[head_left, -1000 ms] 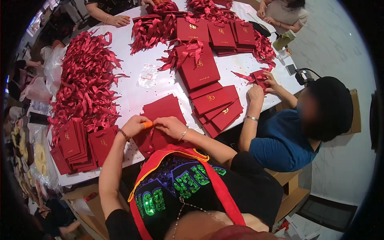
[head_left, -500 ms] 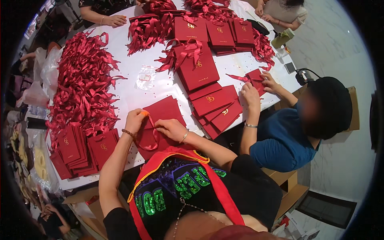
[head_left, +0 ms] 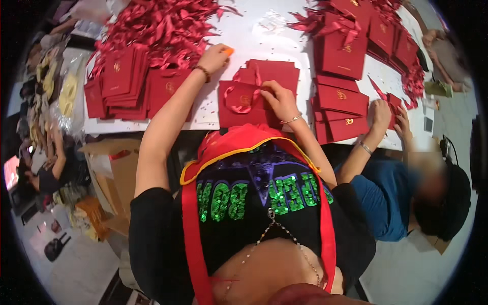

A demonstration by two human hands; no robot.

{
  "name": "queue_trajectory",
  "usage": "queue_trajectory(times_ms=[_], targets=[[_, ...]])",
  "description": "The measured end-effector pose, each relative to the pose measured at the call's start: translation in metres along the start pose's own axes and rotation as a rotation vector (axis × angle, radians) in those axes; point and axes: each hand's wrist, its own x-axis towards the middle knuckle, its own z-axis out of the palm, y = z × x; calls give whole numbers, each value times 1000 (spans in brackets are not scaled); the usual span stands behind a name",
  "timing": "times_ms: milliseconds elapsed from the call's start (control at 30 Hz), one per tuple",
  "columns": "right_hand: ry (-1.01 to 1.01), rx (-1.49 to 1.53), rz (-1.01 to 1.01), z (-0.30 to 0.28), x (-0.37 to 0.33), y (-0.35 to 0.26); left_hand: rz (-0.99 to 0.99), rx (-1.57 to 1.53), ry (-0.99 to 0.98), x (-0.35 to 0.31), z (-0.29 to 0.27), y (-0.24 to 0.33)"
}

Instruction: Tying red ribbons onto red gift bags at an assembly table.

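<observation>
A flat red gift bag [head_left: 233, 116] with a gold emblem lies in front of me at the table's near edge. Its red ribbon handle [head_left: 240, 105] loops loosely over the front. At the bag's upper right, the fingers of my right hand [head_left: 282, 103] pinch the bag by the ribbon. My left hand [head_left: 213, 58] is off the bag, up and to the left beside the ribbon pile. An orange cover sits on one of its fingertips. Its fingers look loosely apart, and I see nothing in them. More red bags [head_left: 285, 73] lie flat just behind the one I handle.
A large heap of red ribbons [head_left: 162, 28] covers the far left, with stacked red bags [head_left: 119, 84] before it. More bag stacks [head_left: 341, 99] stand to the right. A co-worker in a blue shirt [head_left: 378, 195] handles a small red piece there. A clear plastic bag [head_left: 272, 21] lies farther back.
My left hand has let go of the ribbon and moved away from the bag toward the ribbon heap. My right hand stays at the bag. The whole view has shifted and turned.
</observation>
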Motion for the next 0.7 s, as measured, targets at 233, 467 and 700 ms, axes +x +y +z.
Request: queue_trajectory(times_ms=[233, 467, 700], targets=[[-36, 16, 6, 0, -2, -6, 81, 488, -65, -15, 25, 0], [-38, -32, 70, -1, -3, -9, -124, -570, -225, -19, 21, -11], [-16, 0, 34, 1, -5, -6, 225, -158, 41, -36, 24, 2]])
